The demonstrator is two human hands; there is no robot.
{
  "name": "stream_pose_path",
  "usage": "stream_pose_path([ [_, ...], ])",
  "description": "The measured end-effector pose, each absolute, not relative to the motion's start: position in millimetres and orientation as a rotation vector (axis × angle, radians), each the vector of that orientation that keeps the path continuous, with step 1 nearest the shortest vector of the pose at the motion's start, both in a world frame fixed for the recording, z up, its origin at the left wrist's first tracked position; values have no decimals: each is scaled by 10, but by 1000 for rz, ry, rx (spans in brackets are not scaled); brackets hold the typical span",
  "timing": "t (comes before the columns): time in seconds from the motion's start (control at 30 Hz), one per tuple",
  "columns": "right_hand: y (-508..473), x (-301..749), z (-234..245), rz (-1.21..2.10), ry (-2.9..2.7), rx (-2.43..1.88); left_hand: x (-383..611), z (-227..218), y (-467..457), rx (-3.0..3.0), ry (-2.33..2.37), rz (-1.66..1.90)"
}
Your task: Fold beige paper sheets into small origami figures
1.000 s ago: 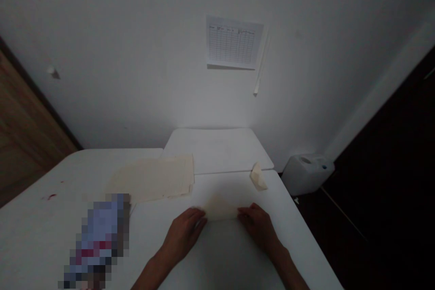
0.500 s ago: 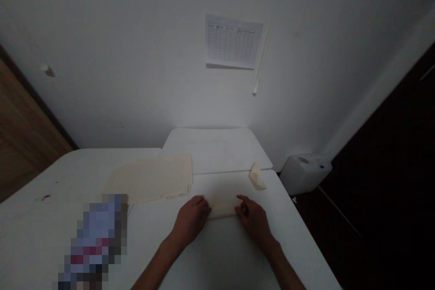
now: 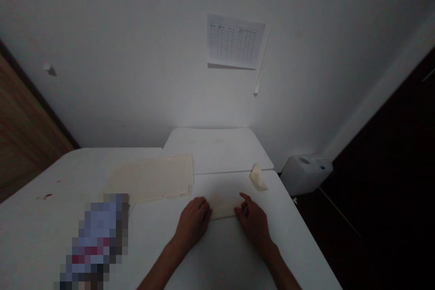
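A pale cream sheet of paper (image 3: 222,203) lies on the white table (image 3: 217,253) in front of me, its near edge folded into a narrow band. My left hand (image 3: 193,222) rests on the left end of that fold with fingers curled down on it. My right hand (image 3: 253,222) presses the right end, index finger stretched forward. A stack of cream sheets (image 3: 152,179) lies to the left of the hands. A small folded paper piece (image 3: 257,177) stands near the table's far right corner.
A blurred-out object (image 3: 95,240) sits at the near left. A second white table (image 3: 217,149) abuts the wall behind. A printed chart (image 3: 234,41) hangs on the wall. A white plastic container (image 3: 306,172) stands on the dark floor at the right. A wooden panel (image 3: 20,136) is at the left.
Both hands have moved forward and closer together along the sheet, and the sheet's near edge now lies folded over into a narrower band.
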State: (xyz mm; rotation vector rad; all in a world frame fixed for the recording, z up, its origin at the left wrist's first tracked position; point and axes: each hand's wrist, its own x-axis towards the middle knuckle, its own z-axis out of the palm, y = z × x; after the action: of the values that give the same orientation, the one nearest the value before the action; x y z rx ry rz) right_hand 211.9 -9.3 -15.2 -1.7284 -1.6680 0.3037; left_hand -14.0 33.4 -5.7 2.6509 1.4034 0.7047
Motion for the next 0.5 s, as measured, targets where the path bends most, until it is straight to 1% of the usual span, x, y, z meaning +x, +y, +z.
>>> stream_pose_path([
  [0.17,-80,2104,-154,271,-1679,-1736,-133,-102,346,2623,1401,730],
  [0.27,-79,2083,-171,102,-1724,-1704,-124,-131,350,2627,1412,727],
  [0.37,-121,2010,-154,-106,-1883,-1623,-119,-139,348,2641,1415,722],
  [0.5,-243,1832,-66,-103,-2150,-1458,-112,-120,338,2654,1430,675],
])
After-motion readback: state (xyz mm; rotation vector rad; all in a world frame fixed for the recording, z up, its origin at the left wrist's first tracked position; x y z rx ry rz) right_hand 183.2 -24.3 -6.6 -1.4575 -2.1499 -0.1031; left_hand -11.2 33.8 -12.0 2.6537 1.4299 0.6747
